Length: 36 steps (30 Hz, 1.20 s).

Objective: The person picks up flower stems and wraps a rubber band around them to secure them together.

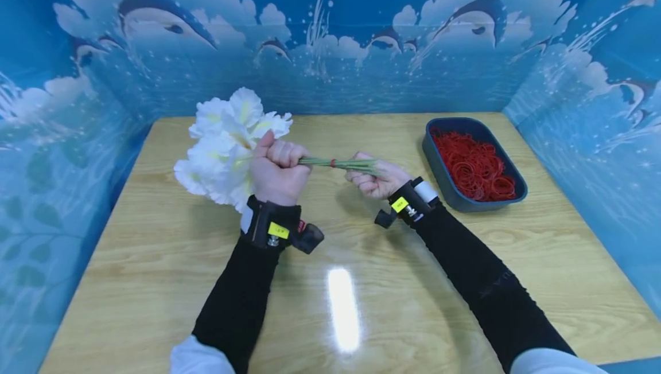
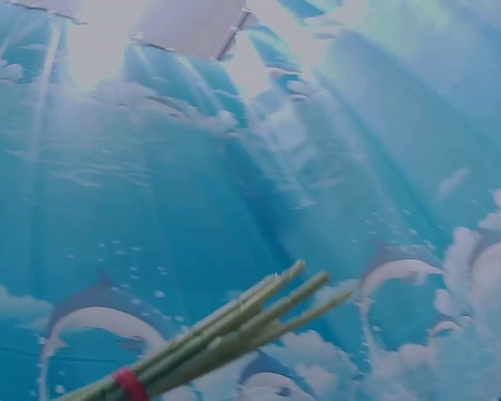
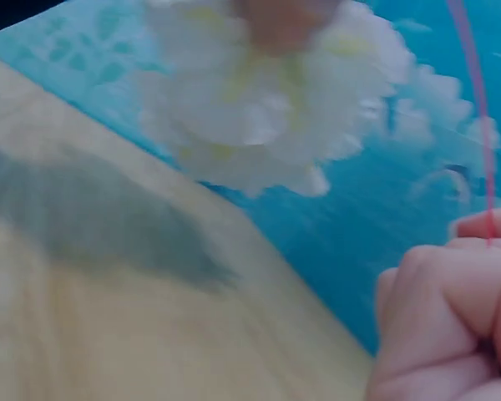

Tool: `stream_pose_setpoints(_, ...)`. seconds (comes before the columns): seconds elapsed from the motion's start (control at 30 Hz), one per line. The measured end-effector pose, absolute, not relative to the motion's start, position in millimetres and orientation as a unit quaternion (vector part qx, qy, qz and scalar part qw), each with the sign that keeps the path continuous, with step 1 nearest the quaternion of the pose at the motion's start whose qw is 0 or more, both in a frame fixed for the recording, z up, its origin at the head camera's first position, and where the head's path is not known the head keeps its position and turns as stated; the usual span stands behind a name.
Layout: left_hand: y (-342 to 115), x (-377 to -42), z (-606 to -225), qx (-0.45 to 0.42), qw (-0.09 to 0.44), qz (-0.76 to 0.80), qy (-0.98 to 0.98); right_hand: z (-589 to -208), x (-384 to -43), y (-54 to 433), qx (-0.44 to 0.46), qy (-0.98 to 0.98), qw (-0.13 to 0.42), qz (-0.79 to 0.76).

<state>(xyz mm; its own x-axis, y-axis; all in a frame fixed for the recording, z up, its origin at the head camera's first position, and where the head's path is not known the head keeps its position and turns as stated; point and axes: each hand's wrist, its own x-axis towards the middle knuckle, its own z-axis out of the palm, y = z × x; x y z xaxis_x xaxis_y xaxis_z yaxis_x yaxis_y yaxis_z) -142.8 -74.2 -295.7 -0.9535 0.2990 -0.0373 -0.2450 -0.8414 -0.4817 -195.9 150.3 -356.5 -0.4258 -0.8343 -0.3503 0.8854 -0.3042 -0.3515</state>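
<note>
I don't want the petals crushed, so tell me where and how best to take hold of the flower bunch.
Take the green stems, probably best on the bare stretch between the left grip and the red band. Come from above, closing across them: they run sideways in a slim bundle, uncovered there, while the white blooms spread wide.

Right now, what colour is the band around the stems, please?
The band around the stems is red, seen best in the left wrist view.
</note>
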Motion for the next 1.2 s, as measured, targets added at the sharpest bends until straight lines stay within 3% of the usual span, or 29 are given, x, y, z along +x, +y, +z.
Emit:
stream_pose_setpoints(0.13, -86.2, -147.9, -291.9, -0.078, 0.104, 0.951, -0.28, -370.1, -181.0, 125.4, 0.042, 0.232, 0.528, -0.816)
stream_pose_setpoints(0.33, -102.2, -155.8, -291.3, -0.118, 0.07, 0.945, -0.296, -384.0, -145.9, 89.4, 0.006, 0.344, 0.416, -0.842)
stream_pose_setpoints(0.43, -109.8, -161.8, -294.5, -0.139, 0.056, 0.943, -0.296, -390.7, -125.6, 71.1, -0.008, 0.444, 0.308, -0.841)
stream_pose_setpoints(0.63, -114.4, -172.7, -305.2, -0.173, 0.007, 0.953, -0.25, -395.2, -94.0, 44.1, -0.006, 0.667, 0.018, -0.745)
stream_pose_setpoints(0.77, -113.7, -176.6, -312.8, -0.175, -0.035, 0.965, -0.191, -387.5, -84.1, 39.4, -0.029, 0.742, -0.11, -0.66)
stream_pose_setpoints(1.0, -106.8, -181.8, -321.8, -0.182, -0.11, 0.974, -0.078, -352.9, -76.5, 46.0, -0.114, 0.781, -0.197, -0.582)
stream_pose_setpoints(1.2, -90.7, -182.8, -327.8, -0.166, -0.124, 0.978, -0.01, -325.6, -73.8, 47.9, -0.195, 0.838, -0.194, -0.472)
